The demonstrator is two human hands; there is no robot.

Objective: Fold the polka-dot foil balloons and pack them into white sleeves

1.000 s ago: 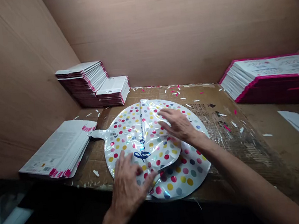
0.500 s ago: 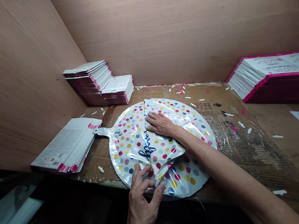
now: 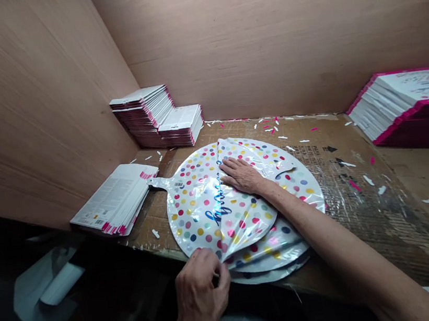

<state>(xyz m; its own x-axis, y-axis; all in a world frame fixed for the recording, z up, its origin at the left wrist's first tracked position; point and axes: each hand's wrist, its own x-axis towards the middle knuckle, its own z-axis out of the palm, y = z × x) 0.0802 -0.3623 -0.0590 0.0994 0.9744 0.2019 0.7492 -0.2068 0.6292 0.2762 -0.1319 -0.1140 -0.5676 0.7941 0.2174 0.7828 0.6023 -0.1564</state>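
Round white foil balloons [image 3: 196, 205] with coloured dots lie in a layered pile on the cardboard-covered table. The top one is partly folded over to the right, with blue lettering along the crease and a neck tab sticking out to the left. My left hand [image 3: 204, 283] pinches the near edge of the top balloon at the lower end of the crease. My right hand [image 3: 243, 175] lies flat on the folded layer near its upper middle, fingers spread and pointing left.
Folded printed packs stand stacked [image 3: 157, 118] at the back left, and more lie fanned [image 3: 115, 200] at the left edge. A pink-edged stack [image 3: 412, 103] is at the right. Paper scraps [image 3: 354, 186] dot the cardboard [image 3: 364, 219]. Wooden panels [image 3: 262, 43] rise behind and left.
My left hand has closed on the balloon's near edge. The top layer now lies wider and flatter, and lower layers show beneath it. The view has shifted, so everything appears further right.
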